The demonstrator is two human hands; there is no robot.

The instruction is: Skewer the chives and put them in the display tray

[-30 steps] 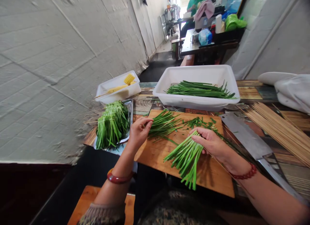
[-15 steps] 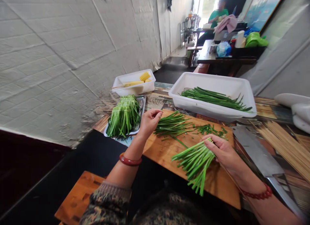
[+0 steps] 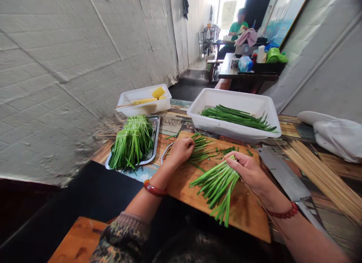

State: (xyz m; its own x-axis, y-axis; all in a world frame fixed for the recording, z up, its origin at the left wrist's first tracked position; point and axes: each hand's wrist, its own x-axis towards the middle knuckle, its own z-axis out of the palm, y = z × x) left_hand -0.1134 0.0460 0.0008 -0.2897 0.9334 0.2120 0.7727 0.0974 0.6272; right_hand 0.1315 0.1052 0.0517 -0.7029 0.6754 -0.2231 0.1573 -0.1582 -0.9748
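Observation:
My right hand (image 3: 244,170) is closed around a bunch of cut garlic chives (image 3: 216,189), held fanned out over the front of the wooden cutting board (image 3: 246,214). A thin skewer tip pokes out beside its fingers. My left hand (image 3: 181,151) is curled at the left end of a loose pile of chives (image 3: 202,149) on the board. Its fingertips are turned away, so whatever they pinch is hidden. To the left, bundles of skewered chives (image 3: 131,142) lie on a metal tray (image 3: 154,142), their sticks pointing toward the wall.
A cleaver (image 3: 285,176) and many bamboo skewers (image 3: 319,176) lie right of the board. Behind it stands a white tub (image 3: 234,125) of long chives. Another white tub (image 3: 147,109) holds skewered corn (image 3: 158,92). A person in green (image 3: 237,28) sits far back.
My left hand has come down and right onto the loose chives, its fingers more curled. My right hand still grips its bunch. The whole view has shifted a little.

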